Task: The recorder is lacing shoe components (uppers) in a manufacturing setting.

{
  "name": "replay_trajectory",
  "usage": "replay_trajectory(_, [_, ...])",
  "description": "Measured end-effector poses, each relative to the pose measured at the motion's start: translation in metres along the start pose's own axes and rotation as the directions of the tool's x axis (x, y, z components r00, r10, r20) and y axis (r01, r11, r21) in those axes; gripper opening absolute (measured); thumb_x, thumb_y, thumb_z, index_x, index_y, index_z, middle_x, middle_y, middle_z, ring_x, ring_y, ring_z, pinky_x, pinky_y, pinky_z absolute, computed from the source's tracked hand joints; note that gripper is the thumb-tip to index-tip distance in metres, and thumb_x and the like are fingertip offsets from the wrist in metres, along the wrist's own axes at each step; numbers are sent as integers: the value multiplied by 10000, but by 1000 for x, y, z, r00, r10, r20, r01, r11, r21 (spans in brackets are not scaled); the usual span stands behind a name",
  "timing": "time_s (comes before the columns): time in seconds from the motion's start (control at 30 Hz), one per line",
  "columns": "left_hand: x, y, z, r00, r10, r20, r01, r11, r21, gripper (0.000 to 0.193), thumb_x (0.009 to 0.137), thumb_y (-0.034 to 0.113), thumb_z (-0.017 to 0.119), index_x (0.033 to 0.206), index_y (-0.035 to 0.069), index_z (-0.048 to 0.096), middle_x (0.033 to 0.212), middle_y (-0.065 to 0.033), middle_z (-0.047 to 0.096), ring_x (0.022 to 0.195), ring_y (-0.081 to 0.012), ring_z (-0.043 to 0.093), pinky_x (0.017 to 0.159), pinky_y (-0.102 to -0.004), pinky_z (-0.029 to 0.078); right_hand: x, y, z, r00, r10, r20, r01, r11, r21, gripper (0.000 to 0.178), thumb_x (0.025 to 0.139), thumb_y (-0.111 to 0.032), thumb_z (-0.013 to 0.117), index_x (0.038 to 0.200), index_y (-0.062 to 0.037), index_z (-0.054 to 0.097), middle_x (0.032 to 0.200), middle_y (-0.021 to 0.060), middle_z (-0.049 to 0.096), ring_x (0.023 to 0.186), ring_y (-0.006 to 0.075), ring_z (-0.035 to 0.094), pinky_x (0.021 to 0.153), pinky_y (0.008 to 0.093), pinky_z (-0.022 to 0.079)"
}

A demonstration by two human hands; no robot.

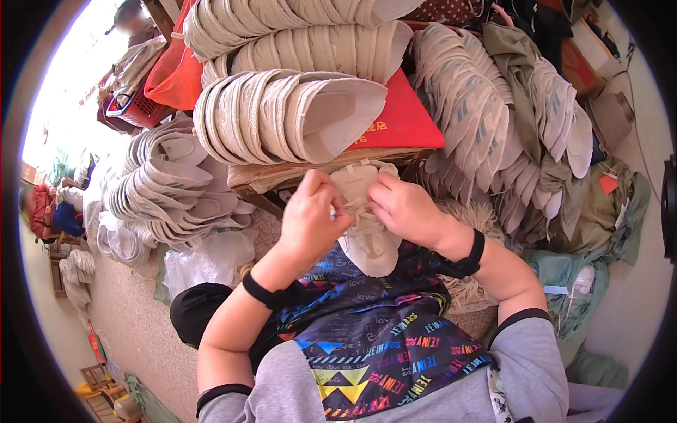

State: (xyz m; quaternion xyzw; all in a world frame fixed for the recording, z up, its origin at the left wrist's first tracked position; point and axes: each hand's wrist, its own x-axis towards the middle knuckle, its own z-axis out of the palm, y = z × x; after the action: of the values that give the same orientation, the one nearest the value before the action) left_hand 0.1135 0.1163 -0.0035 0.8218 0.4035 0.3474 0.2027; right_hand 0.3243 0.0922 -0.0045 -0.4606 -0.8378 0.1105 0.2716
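Daylight is flooding in from my upper left, blown out white there. My hands (352,211) sit sharp and evenly lit; edges bend and darken at the rim.

A cream-white shoe upper (367,225) is being held over a black apron (381,345) that is being shown with a multicoloured pattern (triangles and lettering). Black wristbands (465,261) are being worn. A red sheet (398,116) is being overlapped by off-white stacked uppers (289,116).

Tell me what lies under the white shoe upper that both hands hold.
Under the white shoe upper is a patterned apron on the person's lap. The left hand and right hand cover its middle.
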Motion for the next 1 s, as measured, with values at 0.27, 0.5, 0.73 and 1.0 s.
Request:
replay_trajectory(0.27, [-21,-74,-86,906,-249,-342,374,850,371,139,670,71,661,668,22,531,962,-120,543,800,-312,592,700,-374,491,-50,103,-96,881,231,-413,-419,785,-455,70,873,-122,564,899,-65,534,910,157,538,762,396,570,620,486,465])
replay_trajectory(0.5, [-39,-42,-34,972,-188,-142,192,981,12,144,759,-26,666,845,48,577,898,-89,526,658,-192,532,571,-296,472,-39,88,-97,905,114,-411,-324,809,-490,104,803,-42,617,891,-63,566,958,129,534,877,352,575,726,429,482])
replay_trajectory(0.73, [-50,-20,7,959,-195,207,216,973,-82,178,778,98,721,926,58,632,933,-98,511,734,-279,567,672,-376,495,3,10,-24,991,-74,-114,78,997,25,188,708,-77,715,849,-23,602,960,133,535,922,327,533,825,405,451])
replay_trajectory(1.0, [-37,-9,-8,964,-154,215,187,972,-145,131,785,82,705,888,46,631,899,-99,506,715,-276,557,652,-370,488,3,3,-22,986,-138,-93,119,975,-188,100,765,-74,621,837,-22,576,965,119,538,931,310,523,827,404,427])
